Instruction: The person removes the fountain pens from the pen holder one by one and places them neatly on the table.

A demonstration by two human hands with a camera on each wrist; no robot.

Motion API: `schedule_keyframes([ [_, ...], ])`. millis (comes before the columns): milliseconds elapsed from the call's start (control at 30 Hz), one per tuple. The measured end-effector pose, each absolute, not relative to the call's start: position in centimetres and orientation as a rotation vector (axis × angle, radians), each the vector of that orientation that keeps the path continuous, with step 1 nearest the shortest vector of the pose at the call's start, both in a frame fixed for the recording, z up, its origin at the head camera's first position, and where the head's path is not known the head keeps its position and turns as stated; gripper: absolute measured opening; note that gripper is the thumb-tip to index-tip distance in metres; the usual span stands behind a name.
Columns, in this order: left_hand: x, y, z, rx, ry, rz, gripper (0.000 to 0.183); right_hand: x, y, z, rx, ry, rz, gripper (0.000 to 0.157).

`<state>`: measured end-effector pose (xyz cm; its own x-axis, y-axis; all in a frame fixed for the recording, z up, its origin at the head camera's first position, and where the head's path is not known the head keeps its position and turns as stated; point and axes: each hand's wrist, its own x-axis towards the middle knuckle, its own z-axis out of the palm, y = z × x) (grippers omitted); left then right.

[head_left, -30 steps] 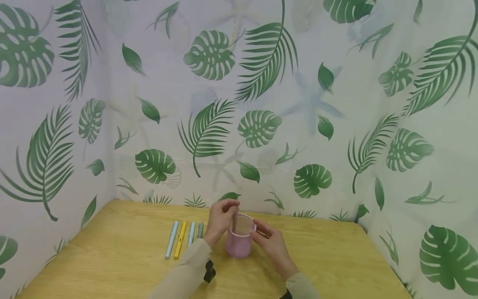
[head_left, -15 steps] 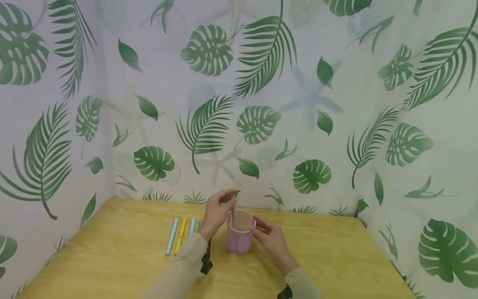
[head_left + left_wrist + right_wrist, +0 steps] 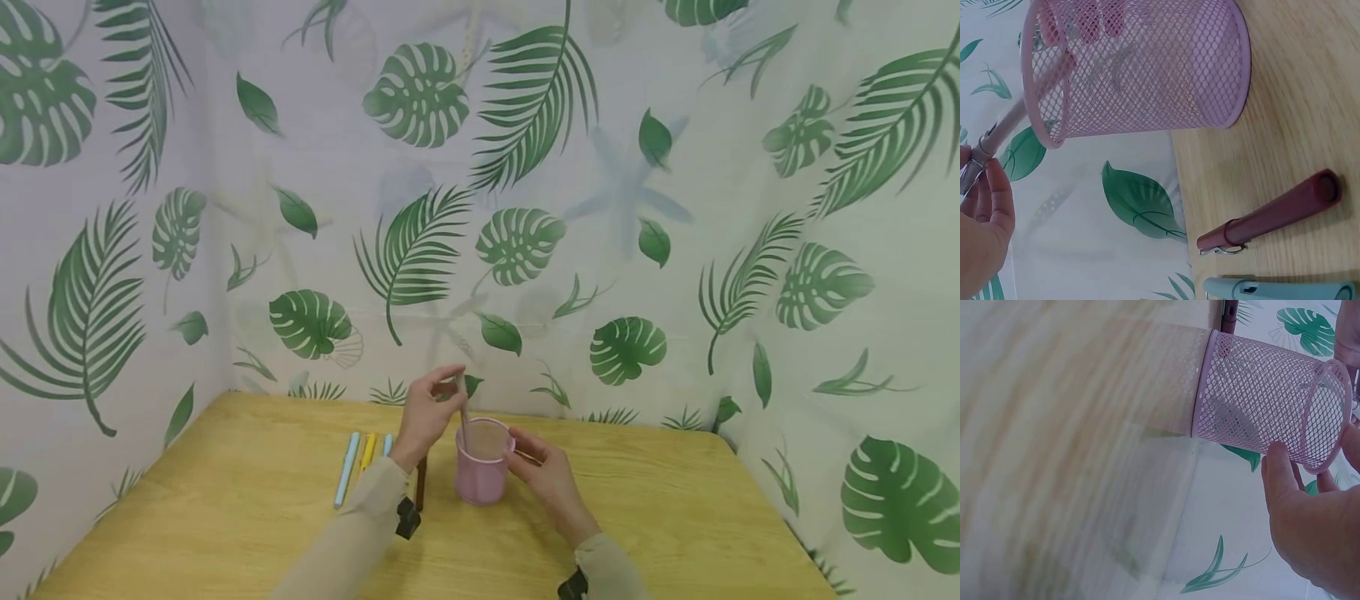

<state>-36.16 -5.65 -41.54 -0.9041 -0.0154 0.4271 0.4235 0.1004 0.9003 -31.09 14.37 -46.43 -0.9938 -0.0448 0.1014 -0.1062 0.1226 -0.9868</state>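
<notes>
A pink mesh pen holder (image 3: 480,485) stands upright on the wooden table. My left hand (image 3: 424,421) pinches a pale pinkish-grey pen (image 3: 1013,119) near its upper end, above the rim. The pen slants down past the rim, its lower part inside the holder and visible through the mesh in the left wrist view. On the other side, my right hand (image 3: 553,487) holds the holder near the rim between thumb and fingers; some fingertips show through the mesh. A dark red pen (image 3: 1266,215) lies on the table to the left of the holder, partly behind my left wrist in the head view.
Left of my left forearm lie a light blue pen (image 3: 347,469), a yellow pen (image 3: 367,451) and another blue one (image 3: 387,444), partly hidden by the sleeve. A teal pen (image 3: 1285,290) lies beside the red one. Leaf-patterned sheeting (image 3: 525,333) backs the table.
My left hand has risen and shifted slightly left, with more of the pen showing above the rim. My right hand stays at the holder. More of the dark red pen shows.
</notes>
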Motion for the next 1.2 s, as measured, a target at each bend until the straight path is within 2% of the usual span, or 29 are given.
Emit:
schedule_keyframes([
  [400,-36.1,-6.6,-40.5,-0.454,-2.008,-1.923,0.048,-31.4,14.5,-46.7,0.149,-2.313,2.057,0.048],
  [800,-36.4,-8.1,-39.4,-0.332,-1.91,-1.9,0.048,-31.2,14.4,-46.3,0.154,-2.286,2.082,0.049],
  [1200,-36.1,-8.4,-39.5,-0.341,-1.937,-1.88,0.046,-31.4,14.4,-46.6,0.126,-2.297,2.065,0.047],
])
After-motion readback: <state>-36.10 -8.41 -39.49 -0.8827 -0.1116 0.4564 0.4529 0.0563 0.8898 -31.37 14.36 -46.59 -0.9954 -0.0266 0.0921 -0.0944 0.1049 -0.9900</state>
